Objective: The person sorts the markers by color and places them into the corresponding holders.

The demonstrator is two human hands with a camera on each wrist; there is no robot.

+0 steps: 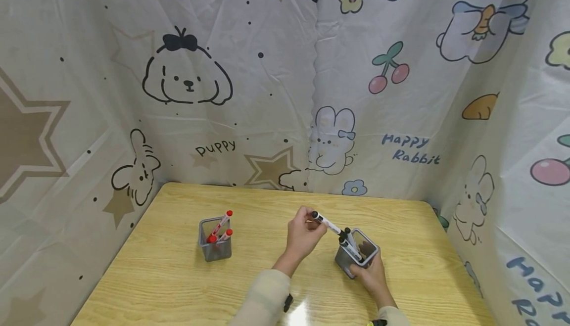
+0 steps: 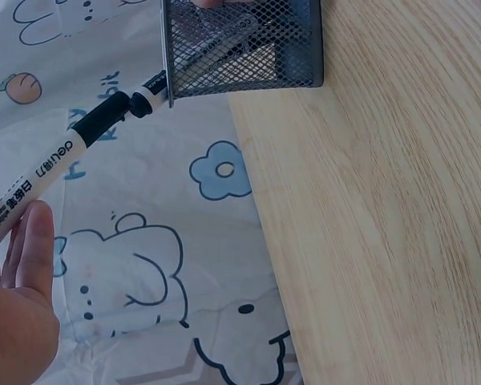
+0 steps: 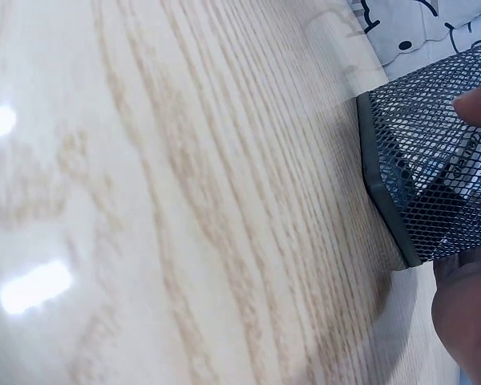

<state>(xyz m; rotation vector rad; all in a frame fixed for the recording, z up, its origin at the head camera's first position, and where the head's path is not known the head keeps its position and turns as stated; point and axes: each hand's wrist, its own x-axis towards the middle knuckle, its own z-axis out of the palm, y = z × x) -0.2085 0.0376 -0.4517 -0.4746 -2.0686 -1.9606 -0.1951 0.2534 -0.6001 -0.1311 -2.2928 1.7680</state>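
In the head view, my left hand pinches a white whiteboard marker near its upper end. The marker slants down to the right, its lower black end beside the black-tipped markers standing in a grey mesh pen holder. My right hand grips that holder low on its right side, and it leans to the left. Lettering shows on the pinched marker in the left wrist view. Through the mesh wall in the right wrist view, dark marker shapes show, with a thumb and fingers around it.
A second grey mesh pen holder stands on the left of the wooden table, holding three red-capped markers. A printed fabric curtain hangs behind the table's far edge and along both sides.
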